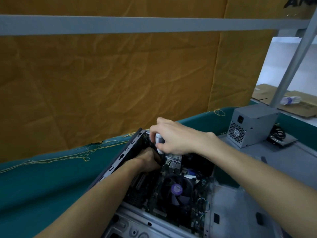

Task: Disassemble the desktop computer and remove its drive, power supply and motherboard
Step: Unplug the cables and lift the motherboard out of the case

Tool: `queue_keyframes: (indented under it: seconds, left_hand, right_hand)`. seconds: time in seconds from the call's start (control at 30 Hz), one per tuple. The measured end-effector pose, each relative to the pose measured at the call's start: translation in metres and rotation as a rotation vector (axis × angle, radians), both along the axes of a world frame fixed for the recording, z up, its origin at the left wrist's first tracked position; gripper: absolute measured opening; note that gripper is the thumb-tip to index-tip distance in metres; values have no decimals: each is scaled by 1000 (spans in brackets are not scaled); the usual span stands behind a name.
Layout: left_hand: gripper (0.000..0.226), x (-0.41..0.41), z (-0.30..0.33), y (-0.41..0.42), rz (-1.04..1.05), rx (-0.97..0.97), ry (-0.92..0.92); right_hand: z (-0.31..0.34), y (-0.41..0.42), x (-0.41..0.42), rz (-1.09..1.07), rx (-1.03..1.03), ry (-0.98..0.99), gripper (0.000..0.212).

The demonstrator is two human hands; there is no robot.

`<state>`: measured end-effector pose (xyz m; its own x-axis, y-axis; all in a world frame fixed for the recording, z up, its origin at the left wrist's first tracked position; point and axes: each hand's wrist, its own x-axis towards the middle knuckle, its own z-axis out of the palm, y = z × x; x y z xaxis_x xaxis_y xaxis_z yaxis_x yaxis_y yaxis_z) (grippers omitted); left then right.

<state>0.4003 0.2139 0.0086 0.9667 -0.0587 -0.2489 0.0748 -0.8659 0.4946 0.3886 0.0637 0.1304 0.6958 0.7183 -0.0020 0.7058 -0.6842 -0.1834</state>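
Nearest, bare metal of the open computer case (228, 208), lying on its side on the green-covered surface (42, 191). Inside, motherboard (159, 196) still seated in the case, cooler fan (178, 190) with a purple hub on top. Further in, left hand (149, 159) reaching down by the case's left wall, fingers hidden in shadow, so cannot tell whether clenched or grasping. Just above, right hand (173, 138) curled round a small white and grey object (159, 140), blurred, perhaps a tool handle or a connector, at the far end of the case. Power supply (252, 126) already out, standing on the surface to the right, well apart from the case; dark flat item (283, 140) beside it, possibly the drive, not sure. Behind, tan cardboard wall (106, 71), loose yellow threads (56, 157) along the cloth edge. Risk, as judged: tugging while a cable or screw still holds, bending the board or tearing a socket; fingers catching on sharp sheet-metal edges in the dark corner
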Motion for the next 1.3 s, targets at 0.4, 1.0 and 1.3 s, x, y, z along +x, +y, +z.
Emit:
queue_keyframes:
  seconds: [0.4,1.0,1.3]
  left_hand:
    - [19,7,-7,2,7,-40,-8]
    - [28,6,-3,4,-57,30,-7]
    - [21,9,-6,4,-18,46,13]
  right_hand:
    - [10,-1,9,-6,-165,8,26]
    - [0,4,6,3,-206,-275,26]
    - [0,20,6,38,-300,-405,36]
